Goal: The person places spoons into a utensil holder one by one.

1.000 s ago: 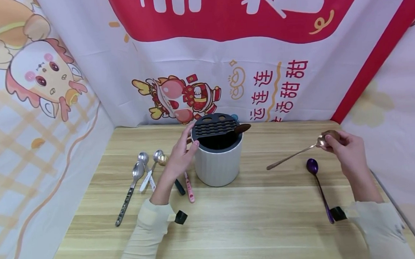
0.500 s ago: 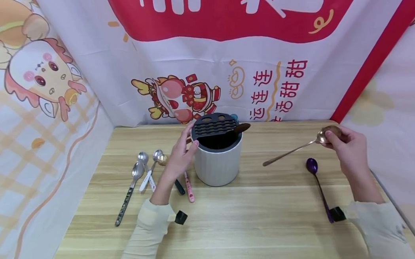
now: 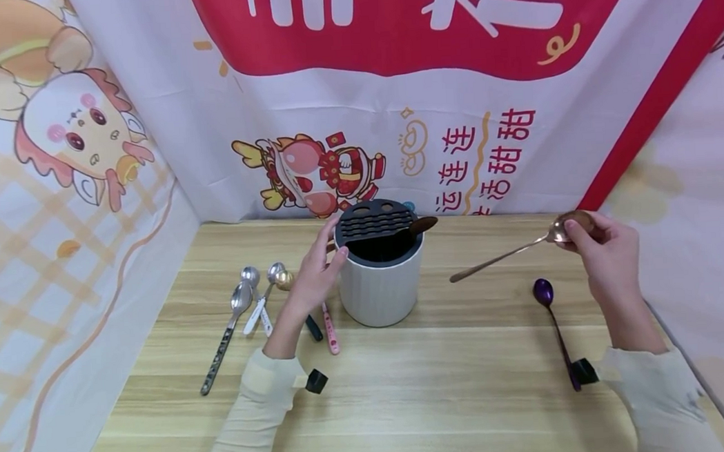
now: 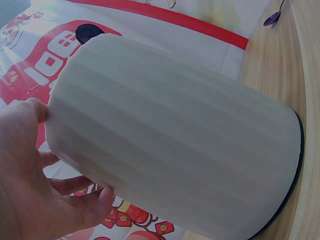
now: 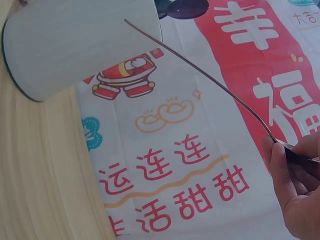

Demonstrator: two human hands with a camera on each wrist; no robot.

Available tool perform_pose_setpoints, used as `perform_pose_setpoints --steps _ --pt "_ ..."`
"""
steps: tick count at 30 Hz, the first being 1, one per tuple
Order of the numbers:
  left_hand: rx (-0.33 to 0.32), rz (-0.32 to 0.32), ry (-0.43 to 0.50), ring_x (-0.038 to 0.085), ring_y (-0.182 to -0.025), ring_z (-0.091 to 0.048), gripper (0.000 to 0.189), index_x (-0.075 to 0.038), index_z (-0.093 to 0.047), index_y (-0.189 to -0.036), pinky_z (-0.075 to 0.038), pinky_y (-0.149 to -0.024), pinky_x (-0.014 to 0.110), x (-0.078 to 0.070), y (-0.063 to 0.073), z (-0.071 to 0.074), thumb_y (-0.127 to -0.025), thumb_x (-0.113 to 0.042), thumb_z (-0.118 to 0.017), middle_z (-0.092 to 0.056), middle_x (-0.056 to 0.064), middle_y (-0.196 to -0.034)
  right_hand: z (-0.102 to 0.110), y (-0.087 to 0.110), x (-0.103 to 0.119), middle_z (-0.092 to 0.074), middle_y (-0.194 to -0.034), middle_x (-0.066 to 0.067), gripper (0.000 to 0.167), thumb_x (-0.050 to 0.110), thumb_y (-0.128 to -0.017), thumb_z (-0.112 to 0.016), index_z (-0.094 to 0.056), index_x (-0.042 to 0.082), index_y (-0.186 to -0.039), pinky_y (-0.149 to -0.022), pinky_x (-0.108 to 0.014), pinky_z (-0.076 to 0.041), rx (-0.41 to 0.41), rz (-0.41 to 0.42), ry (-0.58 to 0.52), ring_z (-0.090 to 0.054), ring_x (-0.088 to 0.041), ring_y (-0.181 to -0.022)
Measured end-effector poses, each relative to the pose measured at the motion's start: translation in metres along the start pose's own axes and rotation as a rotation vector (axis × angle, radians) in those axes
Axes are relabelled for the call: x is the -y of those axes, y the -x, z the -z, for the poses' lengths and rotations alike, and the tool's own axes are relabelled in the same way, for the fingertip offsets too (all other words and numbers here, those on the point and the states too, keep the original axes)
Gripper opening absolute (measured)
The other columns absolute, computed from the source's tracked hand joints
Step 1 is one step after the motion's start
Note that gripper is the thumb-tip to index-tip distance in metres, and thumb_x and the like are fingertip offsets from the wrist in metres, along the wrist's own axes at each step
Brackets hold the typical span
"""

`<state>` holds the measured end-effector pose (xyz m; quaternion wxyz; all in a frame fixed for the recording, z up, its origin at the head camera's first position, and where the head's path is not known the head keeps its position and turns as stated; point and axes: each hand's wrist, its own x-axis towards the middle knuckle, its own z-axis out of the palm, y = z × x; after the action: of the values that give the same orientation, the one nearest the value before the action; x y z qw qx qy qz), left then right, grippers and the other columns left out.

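Note:
A white ribbed utensil holder [image 3: 378, 294] with a dark slotted lid [image 3: 377, 218] stands upright on the table. My left hand [image 3: 315, 277] holds its left side near the rim, thumb at the front edge; the left wrist view shows the fingers [image 4: 90, 205] bent against the wall. A brown spoon [image 3: 425, 225] stands in the holder's open part, its bowl sticking out to the right. To the right, my right hand [image 3: 609, 249] pinches a copper-coloured long-handled spoon [image 3: 495, 264] by its bowl. That spoon is raised, its handle pointing left toward the holder.
A purple spoon [image 3: 543, 292] lies on the table [image 3: 447, 393] near my right wrist. Left of the holder lie several spoons, among them one with a dark patterned handle [image 3: 217, 359] and a pink handle [image 3: 330, 328]. Printed cloth [image 3: 484, 94] hangs behind and at the sides.
My right hand has lifted the copper-coloured spoon slightly, and its handle end has moved up and left toward the holder. My left hand and the holder stay in place.

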<state>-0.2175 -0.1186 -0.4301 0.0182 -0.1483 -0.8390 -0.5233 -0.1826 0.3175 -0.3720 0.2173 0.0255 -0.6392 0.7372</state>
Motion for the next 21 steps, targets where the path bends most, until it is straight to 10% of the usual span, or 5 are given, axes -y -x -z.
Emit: perform_pose_setpoints --steps 21 --pt "-0.001 0.012 -0.012 0.041 -0.142 -0.04 0.06 -0.048 -0.014 -0.156 -0.046 -0.104 0.063 0.003 -0.002 0.0 -0.103 -0.05 -0.042 -0.025 0.005 -0.165 -0.031 -0.003 0.022 -0.076 -0.085 -0.007 0.015 -0.005 -0.088 -0.069 -0.072 -0.01 -0.101 -0.065 -0.021 -0.06 -0.052 0.056 -0.073 -0.073 -0.013 -0.072"
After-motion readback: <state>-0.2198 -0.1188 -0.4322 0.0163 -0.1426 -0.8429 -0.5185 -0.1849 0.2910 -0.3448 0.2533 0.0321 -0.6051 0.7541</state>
